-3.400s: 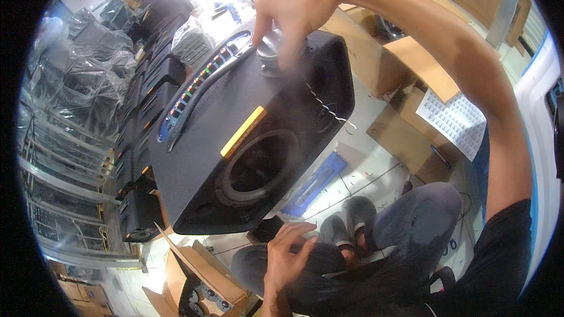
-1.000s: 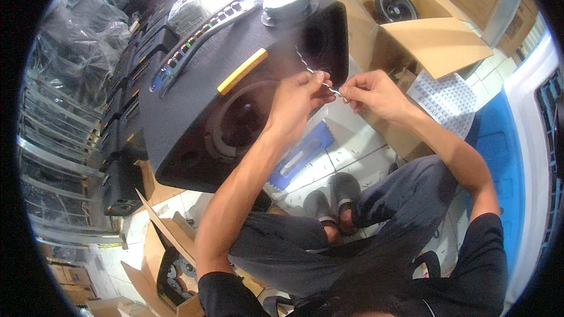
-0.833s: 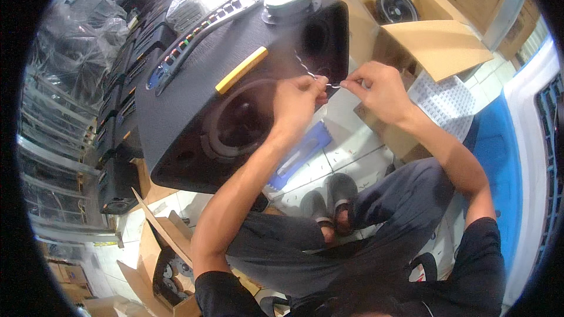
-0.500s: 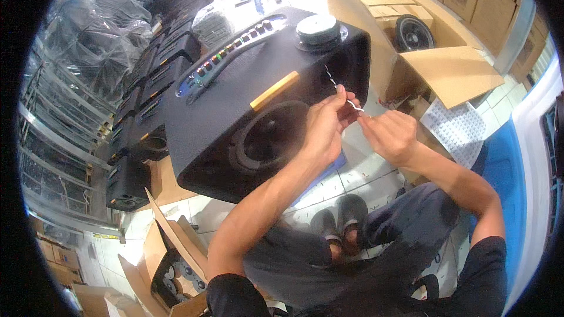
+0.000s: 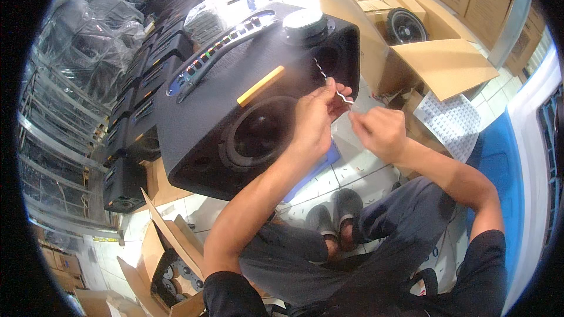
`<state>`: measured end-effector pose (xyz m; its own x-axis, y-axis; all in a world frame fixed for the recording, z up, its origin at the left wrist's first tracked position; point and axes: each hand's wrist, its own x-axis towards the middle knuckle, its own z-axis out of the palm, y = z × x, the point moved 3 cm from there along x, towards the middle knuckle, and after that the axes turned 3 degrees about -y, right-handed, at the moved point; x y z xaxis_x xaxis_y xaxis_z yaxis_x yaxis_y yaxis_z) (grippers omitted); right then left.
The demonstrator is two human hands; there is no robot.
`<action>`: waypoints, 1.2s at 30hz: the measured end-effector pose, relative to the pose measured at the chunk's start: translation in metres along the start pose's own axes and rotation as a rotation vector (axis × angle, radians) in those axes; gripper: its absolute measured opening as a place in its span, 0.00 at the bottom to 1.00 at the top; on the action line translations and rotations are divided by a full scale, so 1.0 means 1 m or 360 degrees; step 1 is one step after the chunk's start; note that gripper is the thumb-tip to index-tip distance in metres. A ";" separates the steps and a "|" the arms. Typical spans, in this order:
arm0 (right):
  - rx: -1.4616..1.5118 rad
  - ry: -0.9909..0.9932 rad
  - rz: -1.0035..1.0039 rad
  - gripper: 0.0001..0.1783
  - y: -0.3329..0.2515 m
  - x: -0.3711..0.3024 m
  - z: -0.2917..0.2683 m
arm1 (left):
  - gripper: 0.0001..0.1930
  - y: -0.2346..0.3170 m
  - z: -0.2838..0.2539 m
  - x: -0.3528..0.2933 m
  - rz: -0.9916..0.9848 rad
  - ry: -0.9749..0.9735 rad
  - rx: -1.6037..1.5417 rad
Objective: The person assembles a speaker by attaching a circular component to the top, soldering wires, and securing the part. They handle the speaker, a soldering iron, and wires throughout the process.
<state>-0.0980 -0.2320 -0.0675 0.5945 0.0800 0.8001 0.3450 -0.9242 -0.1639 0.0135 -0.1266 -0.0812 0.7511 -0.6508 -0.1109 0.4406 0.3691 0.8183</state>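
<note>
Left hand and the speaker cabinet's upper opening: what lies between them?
In the head view, a twisted black-and-white wire spans the stretch from the left hand up to the upper opening.

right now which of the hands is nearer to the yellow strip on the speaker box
Left. The left hand is right of the yellow strip, lower in view, holding the twisted wire; the right hand is farther right, beyond the left one.

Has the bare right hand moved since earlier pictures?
Yes: the right hand went from the round silver part atop the black speaker cabinet down beside the twisted black-and-white wire.
</note>
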 end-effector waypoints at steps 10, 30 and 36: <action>0.0092 0.0036 -0.0201 0.04 0.002 0.006 -0.008 | 0.14 0.001 -0.001 -0.003 -0.0013 0.0098 0.0641; -0.0264 -0.0168 -0.0682 0.10 -0.001 -0.005 -0.003 | 0.12 0.006 0.002 -0.001 -0.0083 0.0001 0.0035; -0.0378 -0.0110 -0.0564 0.09 0.006 -0.005 -0.012 | 0.10 0.012 0.000 -0.004 0.0047 0.0024 0.0261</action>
<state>-0.1075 -0.2422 -0.0656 0.5191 0.4255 0.7412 0.3645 -0.8947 0.2583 0.0162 -0.1194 -0.0710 0.7705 -0.6306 -0.0931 0.3333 0.2740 0.9021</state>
